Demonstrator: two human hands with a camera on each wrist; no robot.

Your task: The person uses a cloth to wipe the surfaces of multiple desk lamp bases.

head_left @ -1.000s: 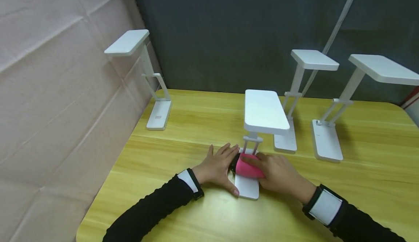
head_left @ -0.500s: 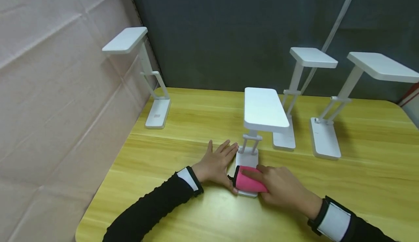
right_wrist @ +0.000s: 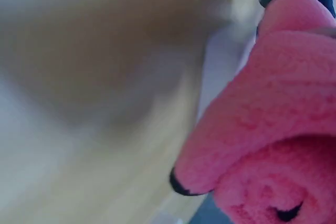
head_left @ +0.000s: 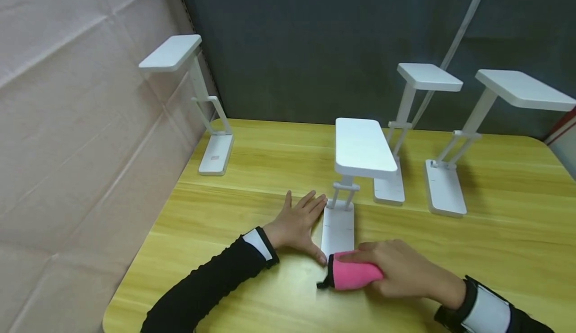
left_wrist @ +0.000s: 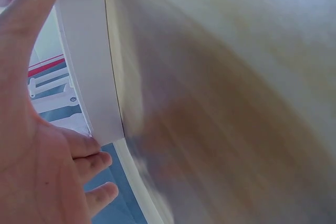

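In the head view my left hand lies on the table with its fingers spread. Its thumb and forefinger touch the left edge of the white base of a desk lamp. The left wrist view has this hand against the side of the base. My right hand grips a folded pink cloth with black trim, just at the front end of the base. Fluffy layers of the cloth fill the right of the right wrist view, where the fingers are mostly hidden.
Two more white lamps stand behind on the right, a nearer one and one farther right. Another lamp stands at the back left by the pale fabric wall. A dark panel rises behind the wooden table.
My right hand has drawn the pink cloth along the lamp base toward me, off its upper part to the front end and slightly right. The left hand has stayed at the base.
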